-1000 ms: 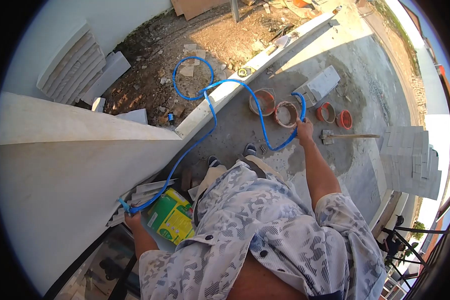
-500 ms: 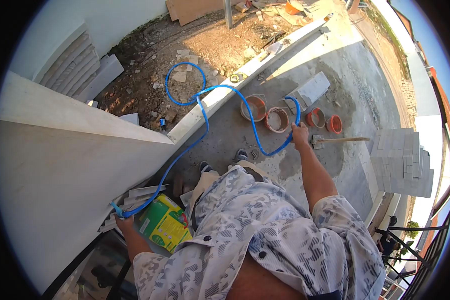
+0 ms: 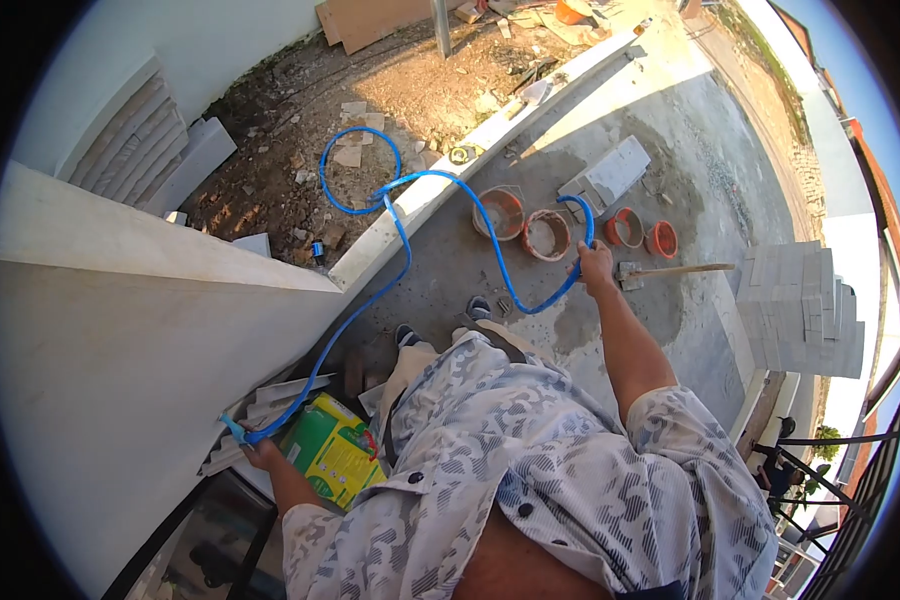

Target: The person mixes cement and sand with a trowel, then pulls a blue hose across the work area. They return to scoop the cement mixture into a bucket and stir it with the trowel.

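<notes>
The blue hose (image 3: 530, 309) runs between the 2 hands, passing over the low wall (image 3: 365, 268), with 1 loop above the soil (image 3: 260, 185). Judged light, pliable, slightly springy and not fragile; sound holding points lie near either end. The left hand (image 3: 262, 453) is closed around it beside the pale blue end piece (image 3: 232, 428); the right hand (image 3: 596, 265) grips it near the other visible end.

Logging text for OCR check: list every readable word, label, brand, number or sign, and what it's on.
No text is readable.
Green and yellow bag: printed, but too small and blurred to read.
Blue hose: no marking can be made out.
</notes>
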Demonstrator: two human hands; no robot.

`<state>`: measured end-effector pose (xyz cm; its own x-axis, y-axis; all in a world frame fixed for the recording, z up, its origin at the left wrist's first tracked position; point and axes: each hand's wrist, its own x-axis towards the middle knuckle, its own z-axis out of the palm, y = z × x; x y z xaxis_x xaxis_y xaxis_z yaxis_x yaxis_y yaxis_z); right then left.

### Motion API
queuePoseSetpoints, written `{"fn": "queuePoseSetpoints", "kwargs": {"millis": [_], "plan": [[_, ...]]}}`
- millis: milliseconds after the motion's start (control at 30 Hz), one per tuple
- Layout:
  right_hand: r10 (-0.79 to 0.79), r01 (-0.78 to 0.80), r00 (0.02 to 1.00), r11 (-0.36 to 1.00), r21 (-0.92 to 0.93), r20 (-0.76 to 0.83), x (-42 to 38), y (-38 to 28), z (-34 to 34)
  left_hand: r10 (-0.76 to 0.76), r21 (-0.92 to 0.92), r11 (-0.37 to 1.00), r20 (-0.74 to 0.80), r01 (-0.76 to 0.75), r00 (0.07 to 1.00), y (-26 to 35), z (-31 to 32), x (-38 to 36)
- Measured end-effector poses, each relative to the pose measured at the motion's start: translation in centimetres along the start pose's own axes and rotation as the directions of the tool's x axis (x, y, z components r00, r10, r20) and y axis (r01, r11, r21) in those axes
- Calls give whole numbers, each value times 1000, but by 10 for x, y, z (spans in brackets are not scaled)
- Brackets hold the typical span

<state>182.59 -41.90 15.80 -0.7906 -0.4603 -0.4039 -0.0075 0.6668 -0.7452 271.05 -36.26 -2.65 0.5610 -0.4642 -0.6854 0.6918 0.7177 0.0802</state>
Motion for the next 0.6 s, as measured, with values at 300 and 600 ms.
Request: {"fn": "queuePoseSetpoints", "kwargs": {"millis": [300,600], "plan": [[25,-21,998,998,-51,66,-1,-14,0,34,-152,988,70,-24,997,-11,-17,-4],[9,-10,1000,998,-68,-11,15,-10,23,74,366,930,-245,22,967,6,-10,-30]]}}
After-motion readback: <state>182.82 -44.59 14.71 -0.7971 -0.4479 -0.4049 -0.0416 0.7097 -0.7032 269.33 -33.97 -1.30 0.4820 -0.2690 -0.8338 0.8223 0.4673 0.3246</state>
